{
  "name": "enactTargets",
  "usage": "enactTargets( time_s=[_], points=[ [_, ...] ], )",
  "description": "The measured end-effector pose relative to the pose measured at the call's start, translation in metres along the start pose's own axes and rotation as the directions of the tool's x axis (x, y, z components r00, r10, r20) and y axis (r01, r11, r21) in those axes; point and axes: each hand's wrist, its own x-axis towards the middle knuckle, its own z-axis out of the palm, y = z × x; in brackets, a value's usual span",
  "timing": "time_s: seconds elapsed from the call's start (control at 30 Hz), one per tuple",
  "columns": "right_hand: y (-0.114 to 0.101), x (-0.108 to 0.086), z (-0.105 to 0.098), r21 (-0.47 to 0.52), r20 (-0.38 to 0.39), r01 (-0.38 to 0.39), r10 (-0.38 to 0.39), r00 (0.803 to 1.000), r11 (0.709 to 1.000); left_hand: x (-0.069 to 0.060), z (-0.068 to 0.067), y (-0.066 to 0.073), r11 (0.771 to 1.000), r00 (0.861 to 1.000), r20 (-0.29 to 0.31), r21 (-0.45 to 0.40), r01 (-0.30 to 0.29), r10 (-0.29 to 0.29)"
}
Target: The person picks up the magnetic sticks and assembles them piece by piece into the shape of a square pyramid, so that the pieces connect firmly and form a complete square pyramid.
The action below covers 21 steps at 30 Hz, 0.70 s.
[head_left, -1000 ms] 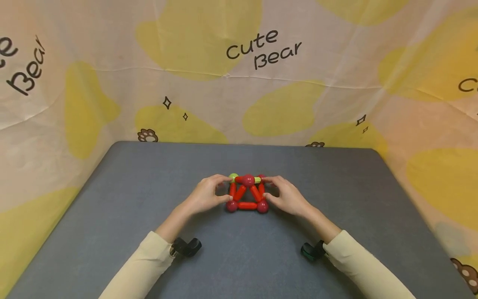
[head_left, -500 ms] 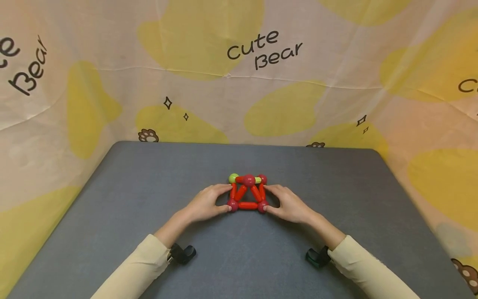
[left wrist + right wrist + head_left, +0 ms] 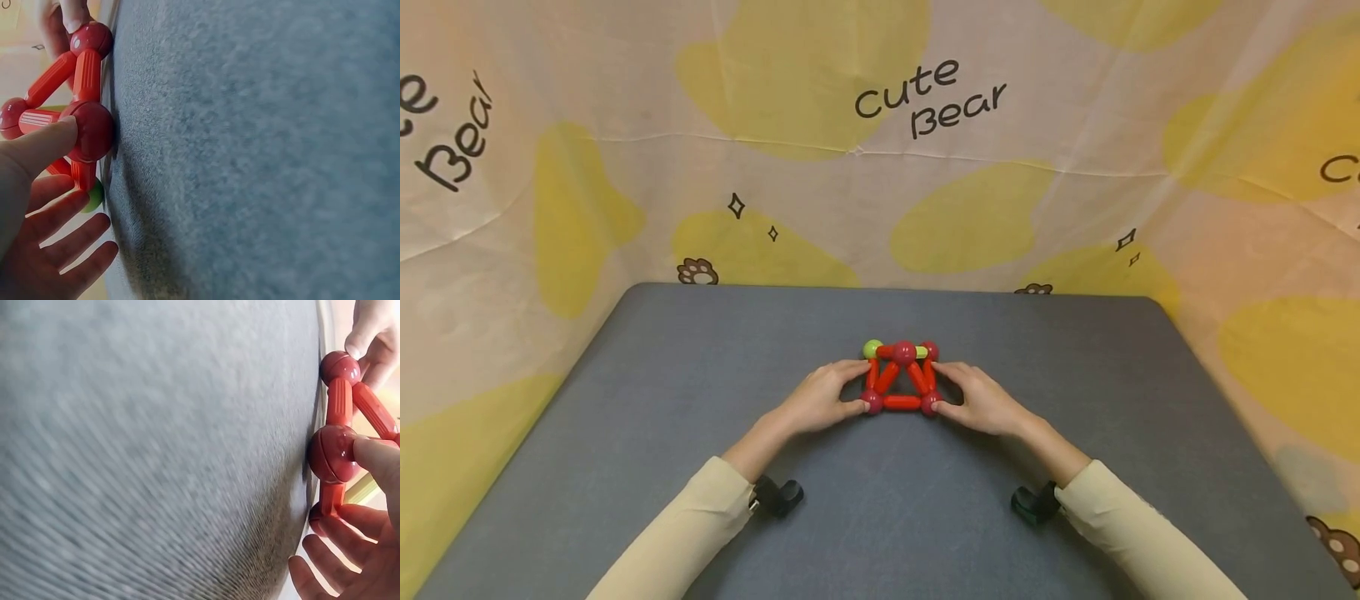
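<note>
A magnetic ball-and-rod frame is at the middle of the dark table, built of red rods, dark red balls and a green ball at its back left. Its top ball sits where slanting rods meet. My left hand holds the left side, thumb on the front left ball and fingers along the side rod. Mirroring it, my right hand grips the right side, thumb on the front right ball. A yellow-green rod shows behind. Whether the frame touches the table I cannot tell.
The grey table has rounded far corners. A cloth backdrop with yellow patches and printed words hangs behind and at both sides. Dark wrist cameras are strapped below the sleeves.
Both hands first slid back toward me along the frame's sides, thumbs coming onto the front balls. Since then the frame and both hands have shifted slightly away from me.
</note>
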Motion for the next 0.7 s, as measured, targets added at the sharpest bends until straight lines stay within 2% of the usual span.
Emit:
enactTargets(
  time_s=[0.23,0.7],
  points=[
    [0.005,0.007,-0.003,0.012,0.009,-0.020,0.020,1.000,1.000,0.011,0.000,-0.004,1.000,1.000,-0.012,0.000,-0.013,0.013],
    [0.011,0.015,-0.003,0.029,0.002,-0.017,0.017,1.000,0.999,0.020,-0.002,-0.005,0.999,0.999,0.023,-0.023,0.048,-0.047]
  ],
)
